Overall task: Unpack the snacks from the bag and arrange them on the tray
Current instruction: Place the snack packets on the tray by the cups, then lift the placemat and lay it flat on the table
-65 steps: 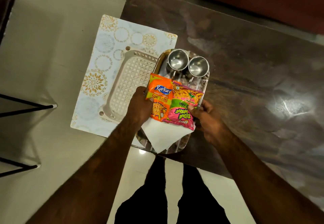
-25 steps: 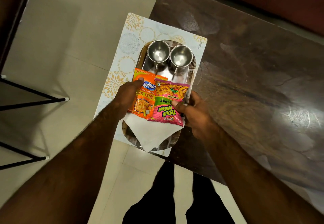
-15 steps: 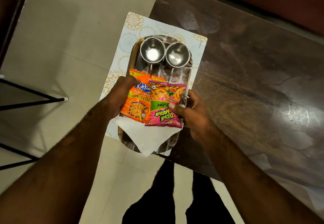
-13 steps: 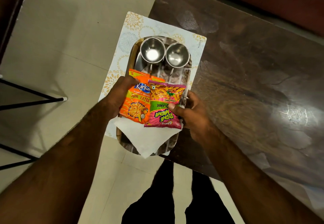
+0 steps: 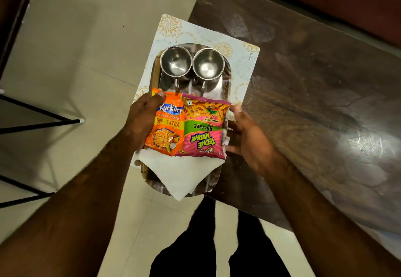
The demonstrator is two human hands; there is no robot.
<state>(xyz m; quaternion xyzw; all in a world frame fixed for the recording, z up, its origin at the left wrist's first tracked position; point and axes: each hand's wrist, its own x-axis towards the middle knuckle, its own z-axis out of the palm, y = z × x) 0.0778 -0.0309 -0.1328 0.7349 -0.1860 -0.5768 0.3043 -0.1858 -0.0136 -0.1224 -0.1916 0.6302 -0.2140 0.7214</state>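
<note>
— Gripping the left long edge of the oblong shiny steel tray (image 5: 156, 76) with the left hand (image 5: 142, 120), thumb pressed over the top corner of the orange Kurkure snack packet (image 5: 168, 125). Right hand (image 5: 247, 140) half-curled at the opposite edge, fingers beside the pink and green Bingo snack packet (image 5: 202, 129); cannot tell whether clamped on the rim or merely touching.

— And the packets against those grips?

— Squarely between them, side by side, touching along one seam, long axes running along the tray's length, away from the body. Orange packet nearer the left hand, pink one nearer the right. Both lying flat on a folded white paper napkin (image 5: 180, 174) at the near end, its corner hanging over the rim.

— Appearance?

— Sealed, puffed, glossy; orange print upright to the wearer, pink print upside down. Probably light and slippery.

— Beyond them?

— Two empty round steel cups (image 5: 176, 63), handles toward the packets, just beside each other at the far end. Underneath, a pale patterned placemat (image 5: 171, 27) jutting off the corner of the dark wooden table (image 5: 314, 107).
</note>
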